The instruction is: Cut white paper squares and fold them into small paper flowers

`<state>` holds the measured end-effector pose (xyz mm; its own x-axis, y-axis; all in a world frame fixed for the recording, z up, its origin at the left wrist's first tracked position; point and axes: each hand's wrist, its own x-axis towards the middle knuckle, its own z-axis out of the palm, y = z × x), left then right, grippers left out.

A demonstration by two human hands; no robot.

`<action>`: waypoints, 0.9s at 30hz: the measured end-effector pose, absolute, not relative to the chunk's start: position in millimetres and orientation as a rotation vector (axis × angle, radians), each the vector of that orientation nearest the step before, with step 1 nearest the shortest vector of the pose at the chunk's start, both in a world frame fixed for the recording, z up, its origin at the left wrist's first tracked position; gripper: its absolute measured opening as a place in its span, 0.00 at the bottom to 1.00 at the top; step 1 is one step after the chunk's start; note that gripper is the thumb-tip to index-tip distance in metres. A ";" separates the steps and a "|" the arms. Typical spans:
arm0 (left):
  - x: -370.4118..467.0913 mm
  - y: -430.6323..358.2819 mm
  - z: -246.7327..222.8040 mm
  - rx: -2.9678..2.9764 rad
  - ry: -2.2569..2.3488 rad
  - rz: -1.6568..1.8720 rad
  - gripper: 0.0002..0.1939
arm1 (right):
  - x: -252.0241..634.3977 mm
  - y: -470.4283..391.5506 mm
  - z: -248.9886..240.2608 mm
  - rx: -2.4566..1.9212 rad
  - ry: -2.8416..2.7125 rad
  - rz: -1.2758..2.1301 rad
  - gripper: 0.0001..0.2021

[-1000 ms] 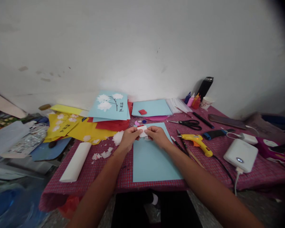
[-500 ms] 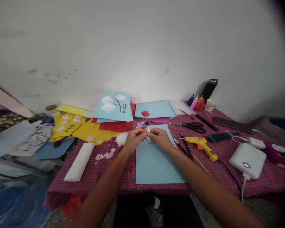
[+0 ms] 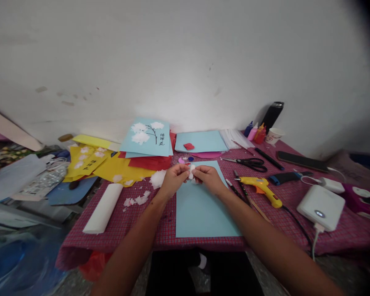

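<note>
Above the top part of a light blue sheet of paper [image 3: 203, 213], my left hand [image 3: 175, 179] and my right hand [image 3: 210, 179] pinch a small piece of white tissue paper [image 3: 191, 172] between them. Both hands are closed, thumbs against forefingers, with the tissue bridging the narrow gap. Just left of my left hand lies a white tissue flower clump [image 3: 158, 179]. Torn tissue scraps [image 3: 138, 200] are scattered nearer to me on the left. Small coloured bits, purple and blue, lie beyond my fingers; my hands partly cover that spot.
A white tissue roll [image 3: 104, 209] lies at left. A finished blossom picture [image 3: 148, 137] tops coloured sheets behind. To the right are scissors [image 3: 248, 163], a yellow glue gun [image 3: 260, 190], a brush, a white power bank [image 3: 322, 207], paint bottles [image 3: 259, 134] and a black flask [image 3: 273, 116].
My hands have drawn slightly apart, and more of the white tissue shows between the fingertips. The things on the table stay where they were.
</note>
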<state>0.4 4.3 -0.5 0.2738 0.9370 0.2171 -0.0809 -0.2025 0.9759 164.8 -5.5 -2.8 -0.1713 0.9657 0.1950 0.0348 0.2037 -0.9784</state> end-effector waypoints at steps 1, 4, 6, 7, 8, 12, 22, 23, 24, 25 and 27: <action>0.3 4.1 0.0 1.440 0.838 1.170 0.09 | 164.9 -5.4 -2.6 -1.008 -1.452 1.152 0.16; 0.0 2.8 1.6 1.453 0.813 1.158 0.10 | 165.2 -5.7 -2.0 -1.008 -1.445 1.144 0.17; 0.5 1.8 2.3 1.445 0.791 1.142 0.12 | 165.0 -6.2 -2.0 -1.022 -1.451 1.139 0.17; 1.0 1.5 2.3 1.435 0.773 1.127 0.14 | 164.9 -6.5 -2.0 -1.031 -1.454 1.134 0.18; 1.5 1.4 2.2 1.425 0.752 1.110 0.16 | 164.7 -6.8 -1.9 -1.038 -1.460 1.128 0.18; 2.8 2.0 0.7 1.428 0.727 1.082 0.19 | 164.0 -7.9 -1.2 -1.045 -1.503 1.095 0.19; 1.5 3.5 1.3 1.510 0.855 1.142 0.12 | 163.5 -7.0 0.8 -1.054 -1.531 1.075 0.17; 1.6 4.4 0.0 1.489 0.869 1.150 0.12 | 163.6 -6.6 -0.1 -1.059 -1.528 1.065 0.16; 1.6 5.4 -1.6 1.463 0.883 1.157 0.12 | 163.7 -6.3 -1.0 -1.060 -1.523 1.060 0.15; 1.5 6.4 -3.1 1.437 0.896 1.166 0.12 | 163.8 -6.1 -1.9 -1.059 -1.518 1.060 0.14; 1.1 8.2 -5.4 1.396 0.922 1.188 0.11 | 163.8 -5.9 -3.4 -1.053 -1.508 1.078 0.13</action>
